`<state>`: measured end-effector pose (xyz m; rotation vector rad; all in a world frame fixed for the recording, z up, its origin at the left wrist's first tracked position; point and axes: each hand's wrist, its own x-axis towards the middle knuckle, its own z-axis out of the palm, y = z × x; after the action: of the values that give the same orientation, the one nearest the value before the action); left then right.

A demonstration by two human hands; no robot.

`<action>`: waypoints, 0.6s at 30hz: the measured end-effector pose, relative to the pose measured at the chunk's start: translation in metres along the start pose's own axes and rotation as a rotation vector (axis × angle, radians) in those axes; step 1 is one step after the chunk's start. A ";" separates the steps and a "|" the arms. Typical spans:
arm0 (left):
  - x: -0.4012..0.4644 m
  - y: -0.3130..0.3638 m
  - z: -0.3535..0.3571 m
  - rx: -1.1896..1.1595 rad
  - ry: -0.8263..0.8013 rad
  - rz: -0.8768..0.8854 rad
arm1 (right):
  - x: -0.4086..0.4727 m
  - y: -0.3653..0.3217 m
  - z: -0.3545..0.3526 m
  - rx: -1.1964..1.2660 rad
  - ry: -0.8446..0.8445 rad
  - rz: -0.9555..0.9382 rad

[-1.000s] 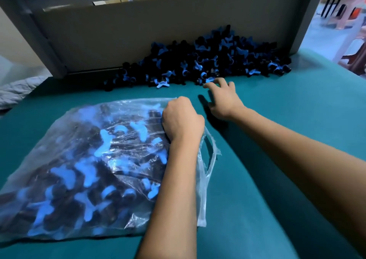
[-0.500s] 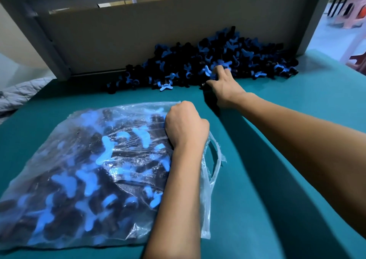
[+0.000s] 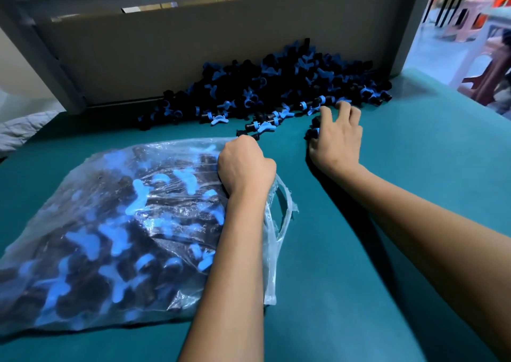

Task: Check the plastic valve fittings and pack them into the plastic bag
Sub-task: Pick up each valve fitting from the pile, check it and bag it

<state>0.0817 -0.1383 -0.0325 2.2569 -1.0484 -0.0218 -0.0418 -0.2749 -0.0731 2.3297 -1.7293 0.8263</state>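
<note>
Teal table (image 3: 387,251), head view.

Clear plastic bag (image 3: 110,237) flat on table at near left, packed with black-and-blue fittings. Mouth and handle loops toward centre, just beside left wrist.

Left hand (image 3: 246,168) on bag's upper right corner, fingers clenched into a fist, bunching the plastic at the opening. Fingertips hidden under the knuckles.

Pile of valve fittings (image 3: 276,85) heaped at far edge of table against grey back panel (image 3: 193,51). Black bodies, blue wing handles. A few strays (image 3: 262,126) spilled forward from pile, between pile and left fist, close to the knuckles.

Right hand (image 3: 337,137) palm-down at near edge of pile, right of the bag, apart from left hand. Fingers spread and curled, tips touching the front fittings; thumb and forefinger curled around a few dark fittings (image 3: 313,129) at its left side. Exact count under the palm not visible.

Pink plastic stool (image 3: 467,21) off the table, upper right, blurred.
</note>
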 end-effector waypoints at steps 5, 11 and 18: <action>-0.001 -0.002 0.003 -0.009 0.011 0.032 | 0.002 0.010 0.010 0.153 -0.151 -0.027; 0.003 -0.006 0.007 -0.364 0.019 0.174 | -0.035 0.013 -0.020 0.800 -0.122 -0.067; -0.011 0.005 0.014 -0.596 -0.466 0.339 | -0.075 0.020 -0.045 0.985 -0.226 -0.083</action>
<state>0.0677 -0.1404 -0.0433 1.5446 -1.4248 -0.6539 -0.0904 -0.2001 -0.0766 3.1411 -1.4448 1.7580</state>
